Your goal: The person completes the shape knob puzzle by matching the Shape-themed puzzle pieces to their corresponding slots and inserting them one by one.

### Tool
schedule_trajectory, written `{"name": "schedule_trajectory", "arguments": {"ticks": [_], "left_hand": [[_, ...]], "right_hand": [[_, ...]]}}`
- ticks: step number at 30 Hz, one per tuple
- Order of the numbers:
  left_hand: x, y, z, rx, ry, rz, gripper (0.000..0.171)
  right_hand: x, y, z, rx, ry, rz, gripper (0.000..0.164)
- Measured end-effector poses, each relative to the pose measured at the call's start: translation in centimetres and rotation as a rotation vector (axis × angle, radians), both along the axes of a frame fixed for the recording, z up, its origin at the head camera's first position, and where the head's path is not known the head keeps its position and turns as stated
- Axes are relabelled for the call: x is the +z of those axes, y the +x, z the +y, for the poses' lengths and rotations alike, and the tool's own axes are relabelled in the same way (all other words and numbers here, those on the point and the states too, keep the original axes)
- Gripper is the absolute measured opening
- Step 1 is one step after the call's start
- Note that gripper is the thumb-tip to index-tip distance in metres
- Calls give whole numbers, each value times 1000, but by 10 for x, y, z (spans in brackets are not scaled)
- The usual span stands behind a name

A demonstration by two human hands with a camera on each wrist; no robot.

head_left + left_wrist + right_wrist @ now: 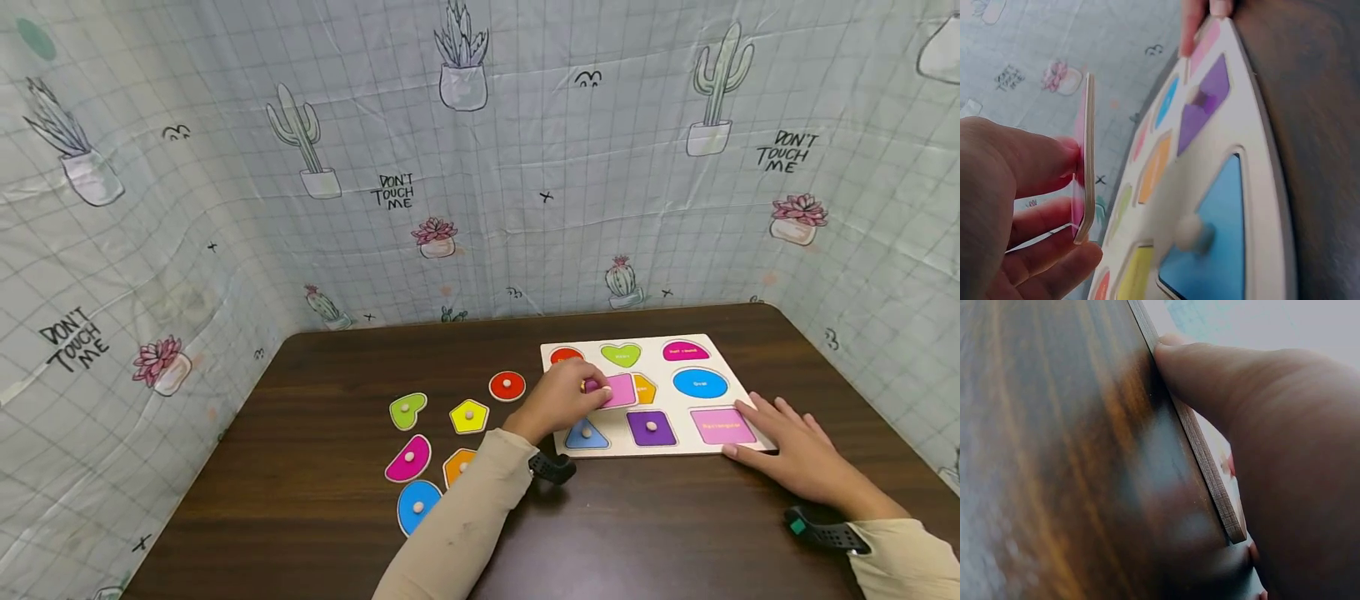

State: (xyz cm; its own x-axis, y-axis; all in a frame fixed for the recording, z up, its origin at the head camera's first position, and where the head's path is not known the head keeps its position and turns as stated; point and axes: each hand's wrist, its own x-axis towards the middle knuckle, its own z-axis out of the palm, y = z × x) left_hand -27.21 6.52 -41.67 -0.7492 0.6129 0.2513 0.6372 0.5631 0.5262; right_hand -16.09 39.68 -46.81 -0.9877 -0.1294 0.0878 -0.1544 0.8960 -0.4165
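My left hand (557, 395) pinches a pink rectangle piece (624, 389) by its knob, above the left part of a white shape puzzle board (651, 347). In the left wrist view the piece is seen edge-on, tilted away from the board, thumb on its pink face. A blue triangle (587, 442) and a purple square (660, 438), both with knobs, sit in the board's near row. A printed pink rectangle slot (722, 433) is at the near right corner. My right hand (802, 454) rests at that corner, fingers spread, thumb touching the near edge.
Left of the board lie loose knobbed pieces: a red circle (498, 390), yellow pentagon (461, 422), green heart (400, 419), magenta half-round (400, 469), orange hexagon (452, 464) and blue oval (412, 521). My left sleeve (465, 517) partly covers the last two. A patterned cloth (495, 158) surrounds the brown table (300, 467).
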Motion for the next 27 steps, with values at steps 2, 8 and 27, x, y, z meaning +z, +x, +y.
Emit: {"name": "schedule_trajectory", "arguments": {"ticks": [2, 8, 27], "left_hand": [[0, -1, 4, -6, -1, 3, 13], [3, -3, 18, -9, 13, -2, 14], [1, -3, 68, -8, -29, -66, 16]], "right_hand": [[-1, 3, 0, -4, -8, -7, 83], [0, 4, -2, -16, -2, -10, 85], [4, 3, 0, -6, -6, -4, 83]]}}
